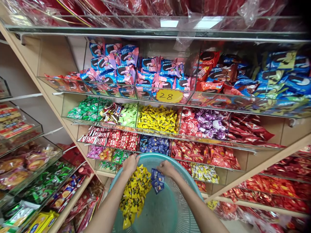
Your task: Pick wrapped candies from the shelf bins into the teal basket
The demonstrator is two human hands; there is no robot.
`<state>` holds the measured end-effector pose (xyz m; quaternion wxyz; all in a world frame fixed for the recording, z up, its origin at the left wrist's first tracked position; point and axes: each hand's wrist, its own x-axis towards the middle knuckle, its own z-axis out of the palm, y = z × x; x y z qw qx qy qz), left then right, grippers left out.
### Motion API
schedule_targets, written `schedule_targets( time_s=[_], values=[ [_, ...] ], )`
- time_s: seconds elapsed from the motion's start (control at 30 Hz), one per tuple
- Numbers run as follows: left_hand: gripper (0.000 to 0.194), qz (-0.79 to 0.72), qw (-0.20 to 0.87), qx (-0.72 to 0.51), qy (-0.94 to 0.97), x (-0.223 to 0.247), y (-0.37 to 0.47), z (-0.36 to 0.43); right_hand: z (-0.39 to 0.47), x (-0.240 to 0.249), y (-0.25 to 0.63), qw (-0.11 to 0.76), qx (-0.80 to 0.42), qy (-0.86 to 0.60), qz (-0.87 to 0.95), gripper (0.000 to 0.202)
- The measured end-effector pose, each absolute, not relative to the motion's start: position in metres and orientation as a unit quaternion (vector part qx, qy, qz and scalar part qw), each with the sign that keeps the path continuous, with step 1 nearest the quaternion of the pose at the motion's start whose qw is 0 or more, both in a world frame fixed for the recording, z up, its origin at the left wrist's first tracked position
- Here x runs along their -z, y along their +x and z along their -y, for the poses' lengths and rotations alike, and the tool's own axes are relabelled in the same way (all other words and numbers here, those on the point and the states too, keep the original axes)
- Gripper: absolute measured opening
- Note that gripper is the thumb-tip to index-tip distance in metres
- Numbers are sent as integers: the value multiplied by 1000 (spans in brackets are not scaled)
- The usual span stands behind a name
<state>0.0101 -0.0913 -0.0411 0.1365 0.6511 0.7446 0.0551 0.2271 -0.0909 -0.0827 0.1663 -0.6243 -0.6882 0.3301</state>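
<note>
A green plastic basket (pixel 150 156) is in front of me at the bottom of the view. My left hand (pixel 130 163) is closed at its far left rim, the fingertips partly hidden. Inside the basket, a heap of yellow candy packets (pixel 136 194) lies along the left side. My right hand (pixel 167 168) is over the basket with its fingers closed at the top of a few small dark-blue candy packets (pixel 157 181). These packets hang or rest beside the yellow heap. More dark-blue packets (pixel 155 144) fill a shelf bin just beyond the rim.
Tiered shelf bins hold more yellow packets (pixel 157 119), green packets (pixel 86 108), purple candies (pixel 212 124) and red packets (pixel 189 151). A price tag (pixel 169 95) reading 28 is on the upper clear ledge. Side shelves with bagged snacks (pixel 14 165) flank the left.
</note>
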Motion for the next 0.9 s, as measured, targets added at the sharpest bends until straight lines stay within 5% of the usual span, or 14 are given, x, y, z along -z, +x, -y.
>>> schedule_targets(
  time_s=[0.2, 0.53, 0.9],
  values=[
    [45, -753, 157, -54, 636, 42, 12, 87, 68, 44, 221, 275, -222, -591, 725, 23],
    [43, -751, 148, -55, 641, 40, 12, 90, 39, 41, 202, 192, -181, -662, 701, 13],
    [43, -750, 151, -56, 642, 42, 11, 89, 52, 29, 210, 295, -132, -588, 741, 23]
  ],
)
